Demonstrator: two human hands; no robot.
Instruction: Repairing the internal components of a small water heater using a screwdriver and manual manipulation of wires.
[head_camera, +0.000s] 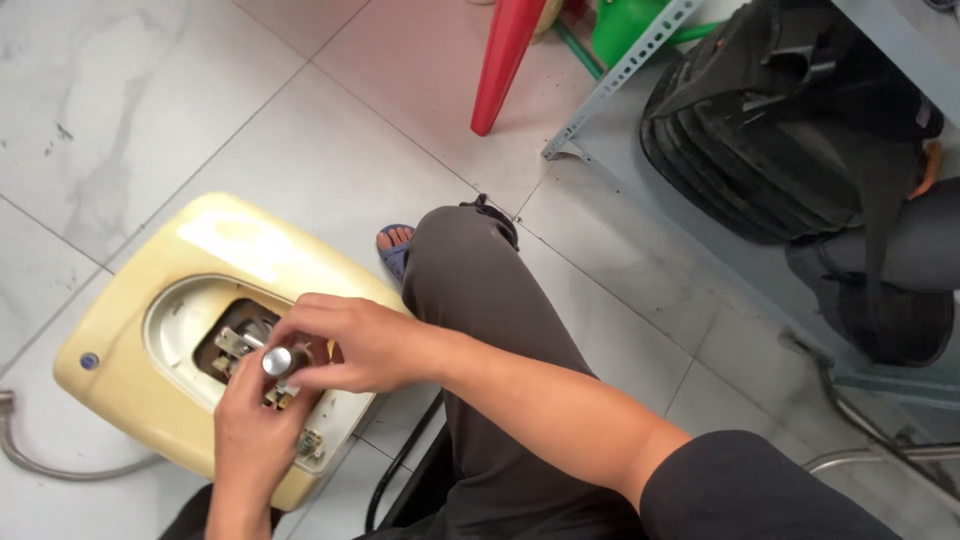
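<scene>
A yellowed cream appliance casing lies on the tiled floor, its round opening showing rusty metal parts and terminals. My left hand reaches up from below and grips a tool with a round silver end pointed into that opening. My right hand comes in from the right, fingers curled over the top of the same tool and resting at the rim of the opening. Both hands hide most of the inner parts.
My knee in grey trousers and a sandalled foot sit beside the casing. A grey hose curls at the left. A red leg, a grey metal shelf frame and a black backpack stand behind.
</scene>
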